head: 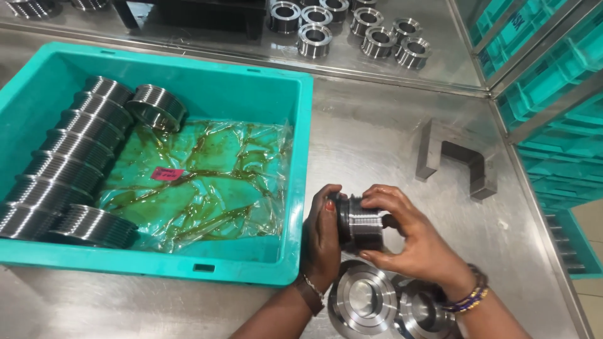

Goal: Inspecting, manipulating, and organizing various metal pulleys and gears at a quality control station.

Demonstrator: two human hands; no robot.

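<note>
The crate (295,188) wall stands just left of the left hand (321,242); bare steel table (377,138) lies open beyond and right. Both the left and the right hand (411,242) clasp a grooved metal ring (361,223) between them, above two more rings (364,301).

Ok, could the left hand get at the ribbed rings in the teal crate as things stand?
Probably not at once: the left hand and right hand both grip a ribbed metal part. Otherwise the way looks free: the teal crate is open-topped right beside it, though the ribbed rings line its far side.
</note>
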